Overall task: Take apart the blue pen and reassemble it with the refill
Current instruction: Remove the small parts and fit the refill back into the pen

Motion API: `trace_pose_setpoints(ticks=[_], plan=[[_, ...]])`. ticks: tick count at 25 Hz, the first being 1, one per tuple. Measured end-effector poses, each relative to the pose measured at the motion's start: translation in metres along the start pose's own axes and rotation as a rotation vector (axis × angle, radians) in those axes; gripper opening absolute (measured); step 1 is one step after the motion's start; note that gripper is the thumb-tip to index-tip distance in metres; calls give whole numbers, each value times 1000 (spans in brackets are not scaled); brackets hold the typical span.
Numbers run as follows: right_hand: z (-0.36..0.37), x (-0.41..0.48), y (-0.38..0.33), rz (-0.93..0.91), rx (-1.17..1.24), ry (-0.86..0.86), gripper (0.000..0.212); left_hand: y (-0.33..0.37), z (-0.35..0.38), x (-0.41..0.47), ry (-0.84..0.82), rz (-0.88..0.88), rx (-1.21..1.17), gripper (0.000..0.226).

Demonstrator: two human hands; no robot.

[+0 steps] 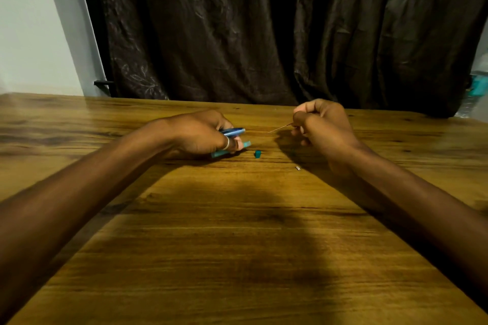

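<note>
Head view: the glossy blue plastic pen barrel (233, 131) and a teal tube (244, 144) sit clamped in the left hand (203, 134); light, slippery, best gripped mid-barrel. Right hand (322, 126) pinches the thin, bendable refill (280, 128). A teal cap piece (257, 153) lies on the wooden table (237, 232).

— Any writing to read anywhere? Checked the shiny blue plastic pen barrel (233, 131) and the teal plastic pen tube (229, 150).

— Nope, nothing legible. Same on the dark brown patterned curtain (264, 29): just leafy embroidery, no lettering.
</note>
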State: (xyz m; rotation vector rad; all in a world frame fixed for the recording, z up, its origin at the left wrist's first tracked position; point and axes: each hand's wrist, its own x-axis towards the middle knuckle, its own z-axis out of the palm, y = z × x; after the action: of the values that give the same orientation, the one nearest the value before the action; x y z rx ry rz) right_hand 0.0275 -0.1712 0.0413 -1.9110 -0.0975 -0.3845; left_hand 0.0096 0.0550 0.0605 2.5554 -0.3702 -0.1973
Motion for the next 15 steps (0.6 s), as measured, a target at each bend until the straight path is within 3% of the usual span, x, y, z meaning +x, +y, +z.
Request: trace_pose_setpoints(ticks=[15], plan=[[4, -2, 0, 24, 109, -24, 12, 1, 17, 8, -30, 71, -67, 15]])
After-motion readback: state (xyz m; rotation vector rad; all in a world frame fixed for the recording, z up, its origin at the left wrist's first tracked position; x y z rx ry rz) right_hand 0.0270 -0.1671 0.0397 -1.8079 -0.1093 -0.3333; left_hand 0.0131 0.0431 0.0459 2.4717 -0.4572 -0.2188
